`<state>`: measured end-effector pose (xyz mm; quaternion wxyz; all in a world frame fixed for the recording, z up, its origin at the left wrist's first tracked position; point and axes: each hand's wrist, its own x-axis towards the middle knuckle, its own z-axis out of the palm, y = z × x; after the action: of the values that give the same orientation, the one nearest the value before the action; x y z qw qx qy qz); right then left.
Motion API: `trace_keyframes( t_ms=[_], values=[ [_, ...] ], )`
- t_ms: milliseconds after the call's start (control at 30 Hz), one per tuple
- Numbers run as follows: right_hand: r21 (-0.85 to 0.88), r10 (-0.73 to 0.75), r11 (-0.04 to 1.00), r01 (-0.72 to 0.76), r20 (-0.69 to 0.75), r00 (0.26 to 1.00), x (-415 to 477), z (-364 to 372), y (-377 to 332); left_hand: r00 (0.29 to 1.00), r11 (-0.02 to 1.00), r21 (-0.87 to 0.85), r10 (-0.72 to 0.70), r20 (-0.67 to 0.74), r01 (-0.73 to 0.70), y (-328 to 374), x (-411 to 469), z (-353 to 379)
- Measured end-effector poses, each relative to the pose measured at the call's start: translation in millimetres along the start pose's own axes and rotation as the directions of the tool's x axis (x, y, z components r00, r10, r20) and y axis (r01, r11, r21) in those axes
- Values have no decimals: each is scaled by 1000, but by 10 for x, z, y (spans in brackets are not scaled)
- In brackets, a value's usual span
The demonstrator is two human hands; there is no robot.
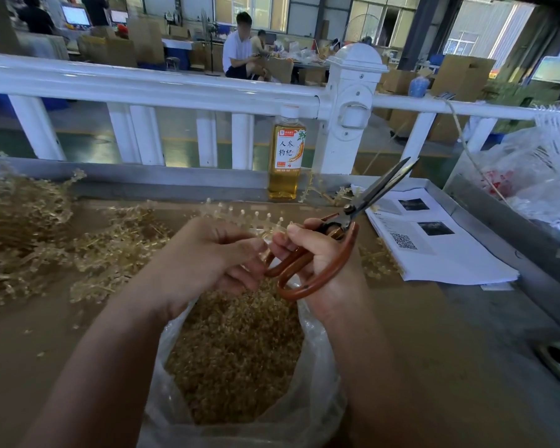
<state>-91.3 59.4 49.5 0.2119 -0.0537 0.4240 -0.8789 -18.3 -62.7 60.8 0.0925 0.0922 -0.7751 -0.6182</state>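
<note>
Pinched between the curled fingers and thumb of the left hand [214, 253]: a pale, see-through sprue strip [243, 216] with a row of small pegs standing up along it. Held in the air above the middle of the worktop [46, 350], over the far side of the bag's mouth, running from the left fingertips back and to the left.

Wrapped around the brown handle loops of the scissors [348, 211]: the right hand [317, 253], fingers curled through and over the loops in a firm grasp. Blades almost together, tilted up and away towards the right far corner. Right thumb tip just beside the near end of the strip; touching or not, cannot tell.

Directly below both hands, at the near edge: 1 clear plastic bag [317, 376], mouth open, filled with small golden pieces [236, 350].

Heaped along the left edge and towards the middle: tangled golden sprues [29, 237].

Upright at the far edge, against the white railing [143, 85]: 1 bottle [286, 156] of amber liquid with a white cap.

Towards the right edge: a stack of printed papers [434, 250], lying flat, with 2 dark photos and 1 square code on top.
</note>
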Motion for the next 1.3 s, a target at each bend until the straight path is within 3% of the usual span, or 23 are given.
trace_keyframes(
  t_ms=[133, 300, 400, 733, 1000, 1100, 1200, 1300],
  values=[
    [-17, 16, 1000, -15, 38, 999, -22, 15, 18, 995, 998, -65, 6, -95, -13, -19, 38, 84],
    [-117, 49, 992, -36, 112, 993, -62, 34, 52, 952, 980, -57, 170, -256, -191, -14, 41, 149],
    [-209, 38, 978, -15, 106, 994, -50, 29, 61, 942, 976, -120, 136, -308, -180, -28, 55, 121],
    [-301, -45, 951, 71, 92, 995, -45, 29, 68, 982, 990, -112, 69, -173, -89, -56, 66, 112],
    [-365, -55, 927, 85, 90, 994, -49, 22, 75, 955, 977, -182, 53, -293, -110, -73, 83, 142],
    [-473, -37, 876, 96, 134, 990, -64, 20, 60, 934, 957, -247, 59, -352, -154, -83, 101, 106],
    [-575, 77, 818, 36, 171, 982, -107, 12, 43, 915, 943, -274, 70, -397, -191, -91, 120, 73],
    [-700, 127, 709, 83, 243, 962, -148, 17, 30, 906, 936, -290, 64, -419, -200, -99, 129, 62]
  ],
)
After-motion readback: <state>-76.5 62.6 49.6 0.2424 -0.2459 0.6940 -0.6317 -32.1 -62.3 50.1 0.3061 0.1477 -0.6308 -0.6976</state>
